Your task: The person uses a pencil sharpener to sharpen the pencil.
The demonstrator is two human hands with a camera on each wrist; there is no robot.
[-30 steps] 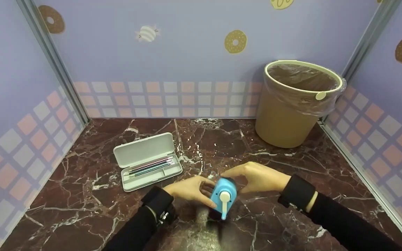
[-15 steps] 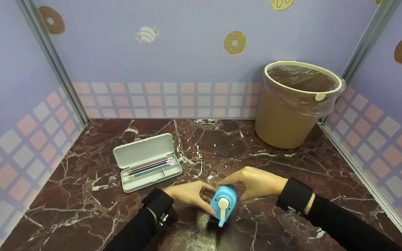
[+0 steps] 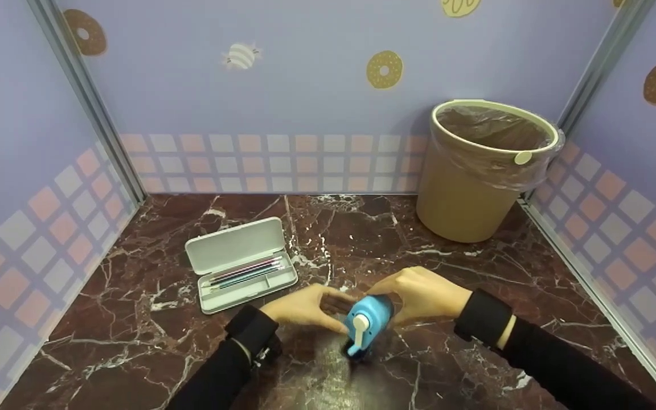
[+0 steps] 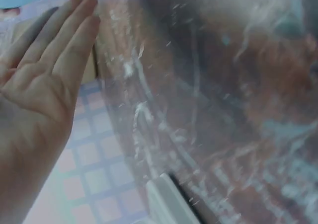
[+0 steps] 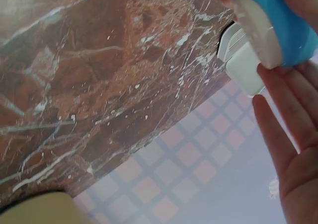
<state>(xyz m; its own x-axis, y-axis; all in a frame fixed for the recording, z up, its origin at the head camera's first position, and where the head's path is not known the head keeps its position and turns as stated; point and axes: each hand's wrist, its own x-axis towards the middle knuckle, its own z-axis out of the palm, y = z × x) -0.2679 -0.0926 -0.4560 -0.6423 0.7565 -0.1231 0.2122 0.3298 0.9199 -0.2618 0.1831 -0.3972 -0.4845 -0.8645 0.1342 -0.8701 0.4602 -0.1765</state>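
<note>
A blue pencil sharpener (image 3: 376, 314) with a cream crank and blue handle knob is tilted between both hands over the near middle of the table. My right hand (image 3: 423, 295) grips its right and back side; in the right wrist view, the thumb and fingers (image 5: 283, 102) lie around the blue body and its pale, rounded part. From the left, my left hand (image 3: 308, 307) has its thumb tip at the sharpener's edge and its fingers stretched towards its back. These fingers (image 4: 59, 40) look straight in the left wrist view, where only a blue edge of the sharpener shows.
An open white pencil case (image 3: 236, 245) with several pencils (image 3: 245, 273) lies left of the hands. A tan bin (image 3: 462, 193) with a clear liner stands at the back right. Small pale crumbs dot the marble table (image 3: 362, 222). Patterned walls enclose three sides.
The sharpener dips towards me, then rises back and turns, its crank handle now pointing further left. Both hands move along with it. The pencil case and bin stay put.
</note>
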